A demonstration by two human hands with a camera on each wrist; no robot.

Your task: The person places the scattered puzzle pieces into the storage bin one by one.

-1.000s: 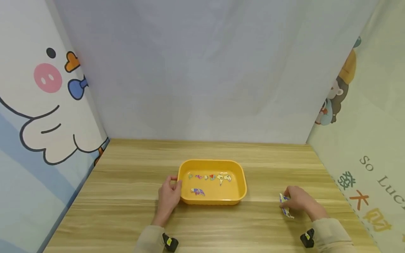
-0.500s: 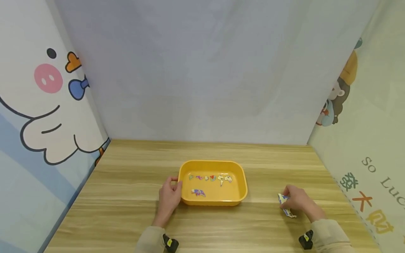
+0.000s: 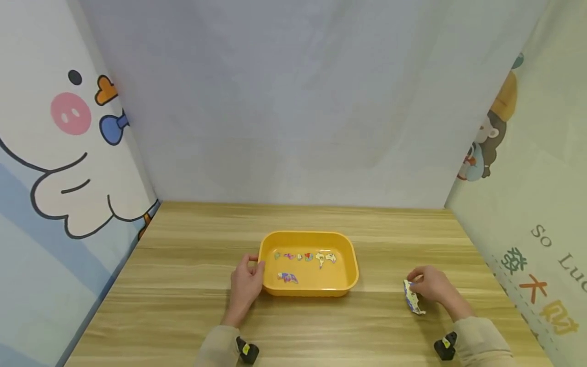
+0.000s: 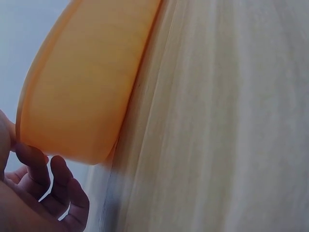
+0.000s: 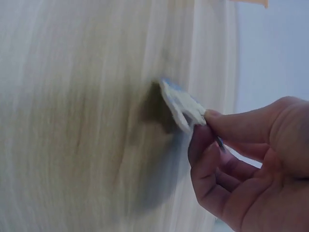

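My left hand (image 3: 246,283) holds the left wall of a yellow plastic tray (image 3: 309,292), thumb at the rim; in the left wrist view its fingers curl at the tray's corner. Several small printed cut-outs, sticker-like, lie in a row on the tray's floor, among them a red-and-blue one (image 3: 309,257) and a cream one (image 3: 330,258). Nearer the front lies a purple patterned cut-out (image 3: 288,278). To the right of the tray, my right hand (image 3: 433,285) pinches a flat, jagged cream-and-blue cut-out (image 5: 181,104) between thumb and fingers, close over the tabletop, with a shadow beside it.
The tray stands mid-table on a wood-grain tabletop (image 3: 192,239). A pale curtain (image 3: 293,102) closes off the back. Printed cloths hang at both sides, a cartoon duck on the left one (image 3: 59,168) and lettering on the right one (image 3: 541,193).
The right hand has shifted slightly and turned the cut-out, so more of its face shows. The left hand and tray stay where they were.
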